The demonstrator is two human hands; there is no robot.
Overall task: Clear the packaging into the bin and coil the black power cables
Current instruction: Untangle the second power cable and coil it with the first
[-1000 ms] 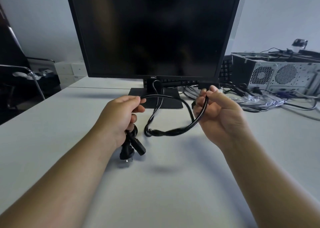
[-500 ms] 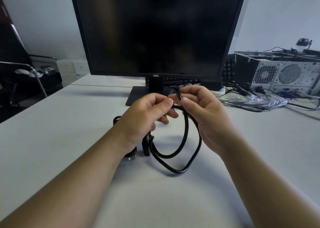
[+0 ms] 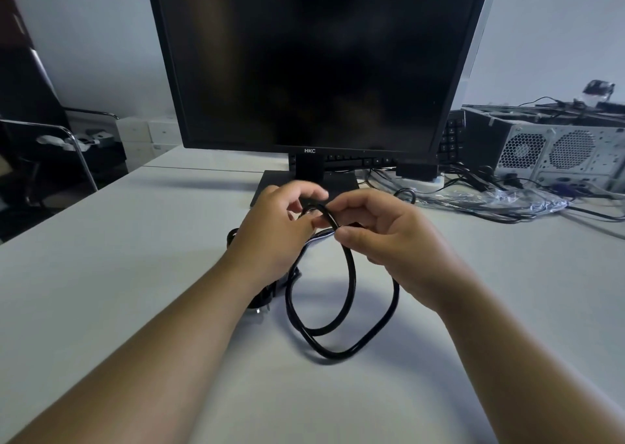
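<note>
white table, dark monitor behind. left hand and right hand both pinch the black cable at its top; two loops hang to the table. plug beneath the left wrist.

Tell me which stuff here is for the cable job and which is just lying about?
For the job: cable, left hand, right hand, plastic wrap.
Lying about: monitor, computer case, keyboard.

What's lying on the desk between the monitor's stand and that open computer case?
In the head view, a tangle of dark cables and crumpled clear plastic packaging lie there.
</note>
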